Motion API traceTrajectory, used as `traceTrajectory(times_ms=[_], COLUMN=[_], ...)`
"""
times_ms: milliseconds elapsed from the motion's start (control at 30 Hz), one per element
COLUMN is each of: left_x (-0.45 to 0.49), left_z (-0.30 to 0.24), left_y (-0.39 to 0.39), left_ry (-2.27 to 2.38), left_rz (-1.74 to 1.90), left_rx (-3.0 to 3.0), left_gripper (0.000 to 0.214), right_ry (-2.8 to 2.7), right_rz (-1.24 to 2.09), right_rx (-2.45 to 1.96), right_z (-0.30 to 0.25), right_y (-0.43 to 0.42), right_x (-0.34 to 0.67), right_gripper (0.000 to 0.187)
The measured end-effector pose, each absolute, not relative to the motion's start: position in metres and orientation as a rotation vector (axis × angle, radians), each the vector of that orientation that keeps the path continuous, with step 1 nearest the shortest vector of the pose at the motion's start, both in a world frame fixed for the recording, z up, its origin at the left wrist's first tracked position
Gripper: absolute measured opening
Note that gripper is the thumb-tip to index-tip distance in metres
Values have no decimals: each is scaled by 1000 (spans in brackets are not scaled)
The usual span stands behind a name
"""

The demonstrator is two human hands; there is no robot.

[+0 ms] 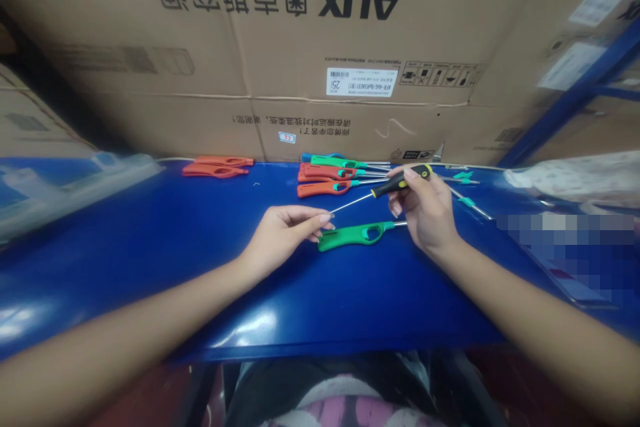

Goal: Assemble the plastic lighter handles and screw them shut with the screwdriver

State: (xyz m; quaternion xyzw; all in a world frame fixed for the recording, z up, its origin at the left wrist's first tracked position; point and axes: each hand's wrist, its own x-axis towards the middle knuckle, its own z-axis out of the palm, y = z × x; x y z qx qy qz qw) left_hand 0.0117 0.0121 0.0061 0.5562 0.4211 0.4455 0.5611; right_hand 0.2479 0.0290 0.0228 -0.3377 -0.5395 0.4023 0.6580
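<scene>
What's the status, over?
Right hand gripping black-and-yellow screwdriver. Left hand pinching its metal shaft. Green plastic lighter nearby, metal rod partly behind right hand.
</scene>
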Motion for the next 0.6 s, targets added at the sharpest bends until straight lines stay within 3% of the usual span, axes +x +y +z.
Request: traceTrajectory(times_ms=[233,600], left_x=[4,5], left_z=[2,0], left_y=[9,10], left_ry=[991,922], left_rz=[1145,1139], left_rx=[2121,2302], left_gripper=[12,9], right_ry=[-1234,-1281], right_rz=[923,909], right_rx=[-734,-735], right_z=[23,20], right_y=[26,25], right_x=[249,249], right_gripper=[21,19])
